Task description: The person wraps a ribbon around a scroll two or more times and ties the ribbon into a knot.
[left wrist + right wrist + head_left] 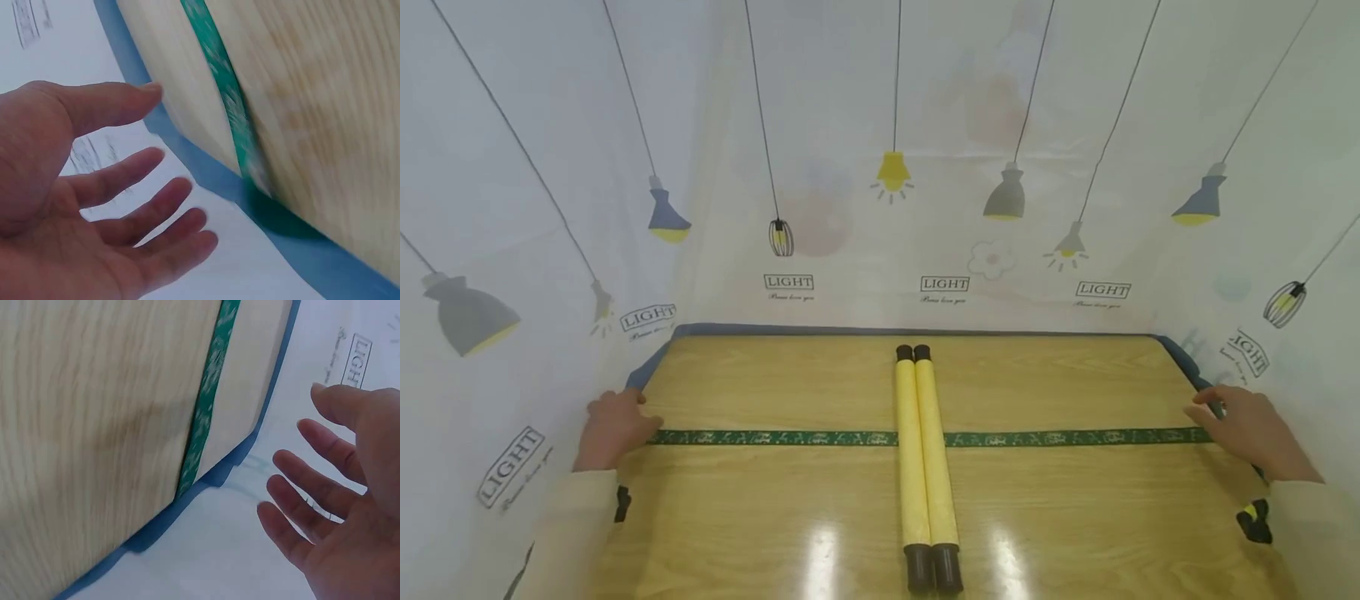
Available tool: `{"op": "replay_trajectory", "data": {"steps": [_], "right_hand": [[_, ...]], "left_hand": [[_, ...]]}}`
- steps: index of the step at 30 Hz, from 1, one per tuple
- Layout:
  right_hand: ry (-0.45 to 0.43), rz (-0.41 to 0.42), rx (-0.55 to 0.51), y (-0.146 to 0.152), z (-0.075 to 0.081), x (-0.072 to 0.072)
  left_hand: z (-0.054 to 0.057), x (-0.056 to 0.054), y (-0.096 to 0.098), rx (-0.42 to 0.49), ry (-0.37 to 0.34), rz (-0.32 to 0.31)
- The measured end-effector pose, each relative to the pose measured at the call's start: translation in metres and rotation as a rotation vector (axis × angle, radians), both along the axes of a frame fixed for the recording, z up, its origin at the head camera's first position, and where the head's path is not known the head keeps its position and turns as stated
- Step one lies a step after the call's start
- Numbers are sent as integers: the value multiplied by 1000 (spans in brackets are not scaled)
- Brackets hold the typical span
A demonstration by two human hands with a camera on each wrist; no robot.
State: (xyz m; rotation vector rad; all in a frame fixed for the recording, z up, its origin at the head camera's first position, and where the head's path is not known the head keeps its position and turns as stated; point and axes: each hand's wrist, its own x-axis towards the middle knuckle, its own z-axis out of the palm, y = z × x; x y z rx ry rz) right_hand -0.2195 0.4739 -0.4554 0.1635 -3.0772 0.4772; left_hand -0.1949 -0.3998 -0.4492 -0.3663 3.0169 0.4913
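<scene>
A green ribbon (820, 437) with a pale printed pattern stretches flat across the wooden tabletop (760, 508). Over its middle lie two yellow rolls (922, 467) side by side, with dark brown caps at both ends. My left hand (616, 427) is at the table's left edge, near that end of the ribbon. In the left wrist view its fingers (169, 194) are spread and hold nothing. Near the ribbon's other end, my right hand (1255, 429) is at the right edge. The right wrist view shows its fingers (325, 494) apart and loosely bent, with nothing between them.
White sheeting (865, 250) printed with hanging lamps and the word LIGHT surrounds the table at the back and both sides. Blue edging (917, 330) runs along the tabletop's border. A black and yellow item (1255, 521) is by the right sleeve.
</scene>
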Motion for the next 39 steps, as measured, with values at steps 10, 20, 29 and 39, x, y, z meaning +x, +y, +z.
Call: {"op": "replay_trajectory", "data": {"steps": [10, 20, 29, 39], "right_hand": [[-66, 59, -96, -62, 1, -4], [-140, 80, -95, -111, -7, -9], [-335, 27, -153, -154, -13, -6], [-538, -127, -325, -176, -21, 0]], "left_hand": [[-3, -2, 93, 133, 28, -104], [-21, -8, 160, 169, -34, -99], [-34, -6, 205, 219, -37, -100], [-37, -9, 225, 168, -168, -63]]}}
